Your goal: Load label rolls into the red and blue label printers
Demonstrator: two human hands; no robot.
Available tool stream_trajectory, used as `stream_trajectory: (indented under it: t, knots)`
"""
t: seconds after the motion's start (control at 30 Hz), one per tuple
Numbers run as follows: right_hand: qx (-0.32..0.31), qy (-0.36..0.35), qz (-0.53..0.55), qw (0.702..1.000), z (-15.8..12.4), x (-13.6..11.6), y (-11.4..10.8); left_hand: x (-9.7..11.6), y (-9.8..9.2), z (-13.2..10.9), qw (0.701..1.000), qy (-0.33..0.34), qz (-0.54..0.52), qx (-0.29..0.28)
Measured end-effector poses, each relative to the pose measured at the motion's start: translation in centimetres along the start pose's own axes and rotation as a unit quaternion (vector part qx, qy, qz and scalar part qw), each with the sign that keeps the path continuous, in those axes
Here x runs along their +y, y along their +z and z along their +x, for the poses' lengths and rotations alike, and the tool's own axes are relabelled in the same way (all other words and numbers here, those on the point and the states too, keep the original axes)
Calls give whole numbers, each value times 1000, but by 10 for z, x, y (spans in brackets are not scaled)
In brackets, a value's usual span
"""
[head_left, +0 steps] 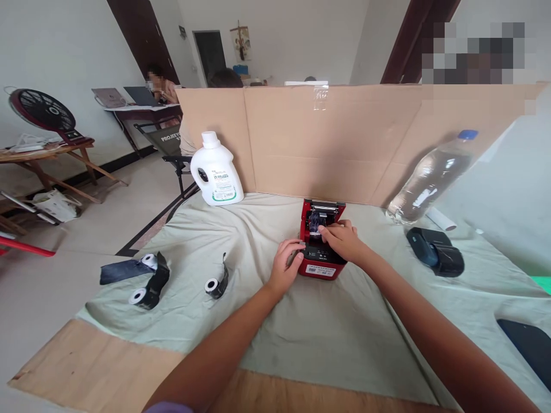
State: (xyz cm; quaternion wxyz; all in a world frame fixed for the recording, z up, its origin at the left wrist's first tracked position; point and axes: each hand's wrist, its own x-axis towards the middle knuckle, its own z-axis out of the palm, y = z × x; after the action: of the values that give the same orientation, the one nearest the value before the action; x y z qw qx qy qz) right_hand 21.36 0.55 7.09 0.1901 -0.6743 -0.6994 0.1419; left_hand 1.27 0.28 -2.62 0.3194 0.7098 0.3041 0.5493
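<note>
A small red label printer (321, 268) sits on the pale cloth (241, 235) in the middle of the table, its lid raised. My left hand (286, 267) curls round the printer's left side and steadies it. My right hand (340, 240) lies across the top of the printer, fingers bent and pressed into the open compartment; what its fingertips touch is hidden. Several paper rolls with black wrapping lie on the cloth to the left: one roll (215, 284) nearest my left hand, two more rolls (148, 278) farther left.
A white detergent bottle (215, 170) stands at the back left. A clear water bottle (430, 178) leans at the back right, beside a black printer (435, 251). A dark phone (527, 344) lies at the right edge. A cardboard screen (344, 137) walls the back. Someone sits at a far desk.
</note>
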Motion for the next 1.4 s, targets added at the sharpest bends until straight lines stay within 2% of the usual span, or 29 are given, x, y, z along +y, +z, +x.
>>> stream_trajectory:
  t: [0.13, 0.2, 0.27, 0.37, 0.43, 0.5, 0.57, 0.67, 0.8, 0.9, 0.97, 1.07, 1.13, 1.2, 1.27, 1.33, 1.4]
  knots:
    - [84, 5, 103, 991, -4, 9, 6, 0, 0, 0, 1000, -1, 3, 2]
    - [92, -11, 182, 979, -7, 17, 4, 0, 0, 0, 1000, 0, 1, 2]
    - [71, -35, 258, 963, -8, 23, 0, 0, 0, 0, 1000, 3, -5, 5]
    - [-17, -82, 304, 949, -6, 24, -9, 0, 0, 1, 1000, 5, -15, 4]
    - [-73, -104, 244, 961, 1, 20, -13, 0, 0, 1, 1000, 6, -19, 0]
    - [-93, -113, 114, 983, 11, 16, -14, 1, 0, 1, 1000, 7, -24, -1]
    - [-102, -114, -33, 988, 24, 11, -12, 1, -1, 2, 1000, 9, -27, 1]
    - [-155, -107, -193, 963, 41, 1, -7, 2, -1, 2, 999, 12, -30, 8]
    - [-218, -58, -302, 926, 56, -13, 3, 1, -1, 3, 999, 24, -37, 8]
    - [-216, -43, -325, 920, 63, -17, 6, -1, -1, 4, 999, 34, -35, 7]
    - [-194, -38, -296, 935, 63, -13, 2, -1, -1, 5, 999, 40, -33, 10]
    - [-164, -16, -162, 973, 51, -3, -14, -1, -1, 6, 998, 44, -33, 13]
    - [-140, -10, -60, 988, 37, -5, -29, -1, -1, 6, 998, 45, -33, 14]
    - [-94, -13, 22, 995, 23, -22, -41, -2, -1, 6, 999, 42, -32, 5]
    - [-60, -36, 94, 993, 16, -58, -44, -4, -1, 5, 999, 29, -32, -9]
    - [-41, -69, 116, 990, 19, -109, -34, -5, -1, 6, 999, 15, -30, -16]
    - [-44, -141, 80, 986, 33, -168, -9, -6, 0, 8, 1000, 3, -16, -24]
